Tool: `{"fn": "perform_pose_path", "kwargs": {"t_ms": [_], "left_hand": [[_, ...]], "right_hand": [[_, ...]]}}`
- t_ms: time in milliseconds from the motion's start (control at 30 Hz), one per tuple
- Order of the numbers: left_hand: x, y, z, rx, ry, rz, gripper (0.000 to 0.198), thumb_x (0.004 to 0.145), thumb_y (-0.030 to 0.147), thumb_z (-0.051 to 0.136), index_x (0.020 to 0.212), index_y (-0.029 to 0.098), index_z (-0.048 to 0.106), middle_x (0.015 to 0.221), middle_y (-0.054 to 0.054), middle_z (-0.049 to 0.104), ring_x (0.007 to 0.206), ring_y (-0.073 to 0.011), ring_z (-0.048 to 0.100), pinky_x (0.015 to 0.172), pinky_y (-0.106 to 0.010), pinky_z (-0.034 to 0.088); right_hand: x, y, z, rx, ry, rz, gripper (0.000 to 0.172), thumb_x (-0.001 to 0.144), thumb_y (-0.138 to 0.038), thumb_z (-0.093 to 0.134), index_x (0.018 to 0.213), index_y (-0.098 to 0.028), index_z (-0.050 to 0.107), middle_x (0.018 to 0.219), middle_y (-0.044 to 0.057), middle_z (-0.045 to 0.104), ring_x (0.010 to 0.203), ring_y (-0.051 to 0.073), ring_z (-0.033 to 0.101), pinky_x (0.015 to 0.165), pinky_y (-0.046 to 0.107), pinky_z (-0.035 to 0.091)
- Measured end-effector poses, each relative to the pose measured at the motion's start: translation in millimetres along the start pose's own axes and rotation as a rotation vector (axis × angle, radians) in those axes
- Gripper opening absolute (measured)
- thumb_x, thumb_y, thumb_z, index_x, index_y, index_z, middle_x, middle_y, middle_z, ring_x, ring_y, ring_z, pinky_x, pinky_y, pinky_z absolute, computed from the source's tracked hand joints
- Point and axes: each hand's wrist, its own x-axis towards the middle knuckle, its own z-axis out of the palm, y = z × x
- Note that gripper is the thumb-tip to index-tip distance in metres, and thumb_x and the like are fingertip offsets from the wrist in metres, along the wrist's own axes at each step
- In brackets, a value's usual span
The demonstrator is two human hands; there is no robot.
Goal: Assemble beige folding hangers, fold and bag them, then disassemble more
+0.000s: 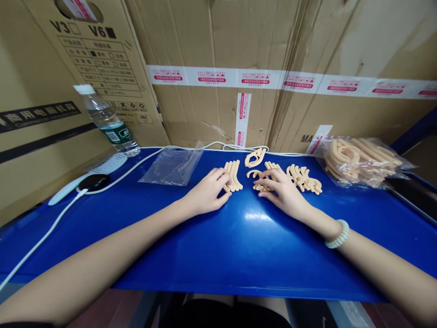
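Observation:
My left hand (210, 191) rests at the left end of a row of beige curved pieces (234, 175), its fingers curled against them. My right hand (285, 193) lies over another group of beige pieces (272, 165), fingers bent and spread over them; its palm hides part of the group. Beige hook-shaped pieces (303, 178) lie to the right of that hand. Behind the hands is a looped beige piece (255, 157). Whether either hand grips a piece is hard to make out.
An empty clear bag (172, 166) lies left of my left hand. Further left are a water bottle (118, 132), a black round device (93, 182), a pale comb (87, 178) and white cable. A filled plastic bag (362, 160) sits right. Cardboard boxes (211, 41) stand behind the blue table (218, 246).

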Motion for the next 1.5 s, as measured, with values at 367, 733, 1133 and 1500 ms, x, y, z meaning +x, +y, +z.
{"fn": "perform_pose_path", "kwargs": {"t_ms": [367,733,1133,1500], "left_hand": [[-8,30,0.0,0.092,-0.086,-0.023,0.052,0.096,0.044,0.058,0.138,0.015,0.05,0.148,-0.018,0.049,0.14,-0.0349,0.04,0.116,-0.056,0.036],[-14,33,7.1,0.1,-0.349,-0.066,0.078,0.1,0.066,0.035,0.161,0.02,0.018,0.167,-0.011,0.018,0.155,-0.0332,0.015,0.124,-0.059,0.018],[-7,12,10.4,0.096,-0.343,-0.049,0.078,0.101,0.066,0.035,0.161,0.018,0.02,0.166,-0.011,0.019,0.155,-0.032,0.018,0.124,-0.054,0.021],[-9,9,14.2,0.096,-0.283,-0.034,0.074,0.101,0.063,0.038,0.16,0.02,0.024,0.165,-0.012,0.023,0.154,-0.0323,0.021,0.124,-0.054,0.023]], "right_hand": [[-21,39,-81,-0.176,-0.323,0.216,0.063,0.084,-0.038,0.07,0.143,-0.025,0.054,0.12,0.014,0.058,0.105,0.032,0.063,0.091,0.049,0.055],[-32,58,-70,-0.354,-0.556,0.477,0.049,0.077,-0.019,0.073,0.125,-0.026,0.067,0.123,0.016,0.058,0.102,0.033,0.065,0.093,0.048,0.051],[-31,75,-76,-0.425,-0.517,0.552,0.031,0.083,-0.024,0.061,0.113,-0.021,0.065,0.104,0.012,0.06,0.083,0.026,0.063,0.081,0.041,0.051],[-45,80,-91,-0.08,-0.574,0.422,0.055,0.081,-0.026,0.066,0.135,-0.029,0.06,0.149,0.011,0.046,0.14,0.033,0.046,0.117,0.05,0.038]]}}
